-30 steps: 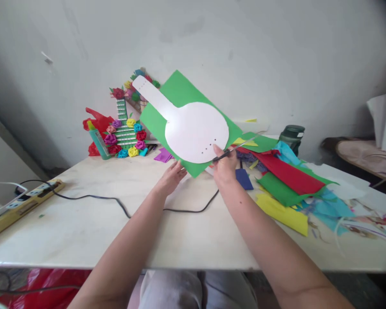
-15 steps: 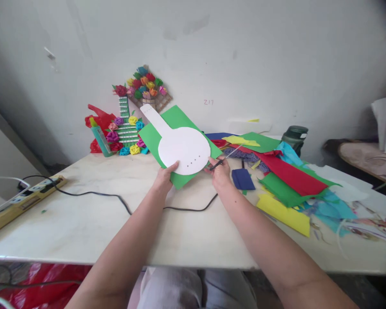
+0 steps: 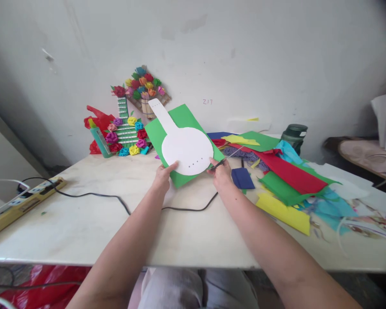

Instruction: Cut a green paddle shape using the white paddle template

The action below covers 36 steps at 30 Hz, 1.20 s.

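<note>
Green paper, head view: a green sheet is held slantwise above the table, and is taken as the landmark for all places. On its face a white cutout is laid, round-bodied with a long neck that projects past the sheet's upper left edge. Four dark dots are seen near the round end, smaller ones at the neck tip.

By the left hand, sheet and cutout are pinched together at the sheet's lower left edge, thumb on the white; the fingers beneath are hidden. By the right hand, the sheet's right corner is gripped and scissors are held as well, the blade directed away to the right. Whether the scissor blades are parted cannot be told.

Writing: red figures, read as "217", are marked on the wall above and right of the sheet. A label is borne by the glue bottle, left of the sheet, but its lettering cannot be read.

Left of the sheet, a flower-ringed green panel is stood; behind the sheet's upper left, a paper-flower basket. Right of it, a blue packet, red paper and yellow paper are spread; farther right, a dark green bottle is placed.
</note>
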Each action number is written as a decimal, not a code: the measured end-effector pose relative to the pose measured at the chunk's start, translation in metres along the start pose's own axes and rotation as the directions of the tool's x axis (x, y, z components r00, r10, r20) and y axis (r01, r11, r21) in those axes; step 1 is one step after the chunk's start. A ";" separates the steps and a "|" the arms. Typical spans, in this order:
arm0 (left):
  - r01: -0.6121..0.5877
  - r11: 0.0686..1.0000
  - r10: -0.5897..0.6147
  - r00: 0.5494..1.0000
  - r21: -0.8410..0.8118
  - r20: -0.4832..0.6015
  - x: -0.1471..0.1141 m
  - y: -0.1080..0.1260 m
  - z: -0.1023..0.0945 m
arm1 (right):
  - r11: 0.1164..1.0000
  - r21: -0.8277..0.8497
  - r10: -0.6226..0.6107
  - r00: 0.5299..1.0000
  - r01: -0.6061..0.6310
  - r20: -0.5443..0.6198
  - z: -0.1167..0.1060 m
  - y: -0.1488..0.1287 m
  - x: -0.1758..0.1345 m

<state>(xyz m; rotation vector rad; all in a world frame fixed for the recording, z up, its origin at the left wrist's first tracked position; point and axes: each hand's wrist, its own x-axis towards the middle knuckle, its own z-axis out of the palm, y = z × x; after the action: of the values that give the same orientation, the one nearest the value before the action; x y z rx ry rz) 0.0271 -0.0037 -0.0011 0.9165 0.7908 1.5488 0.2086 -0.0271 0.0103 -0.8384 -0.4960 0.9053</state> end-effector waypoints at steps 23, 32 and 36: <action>-0.270 0.952 0.285 0.954 0.145 -0.093 0.005 -0.001 -0.006 | 0.979 -0.204 0.000 0.999 -0.008 -0.042 0.002 0.007 -0.007; -0.131 0.991 0.130 0.991 0.012 0.039 0.003 0.002 -0.008 | 0.976 -0.218 -0.018 1.000 0.020 0.009 0.000 0.010 -0.004; -0.197 0.980 0.197 0.980 -0.023 -0.017 0.005 0.006 -0.010 | 0.970 -0.243 0.008 0.994 0.020 0.113 0.001 0.009 -0.009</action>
<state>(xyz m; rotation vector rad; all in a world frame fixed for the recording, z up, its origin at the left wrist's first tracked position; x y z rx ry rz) 0.0148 -0.0002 0.0001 0.9900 0.7067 1.7356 0.1986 -0.0312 0.0028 -1.0111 -0.7193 0.9012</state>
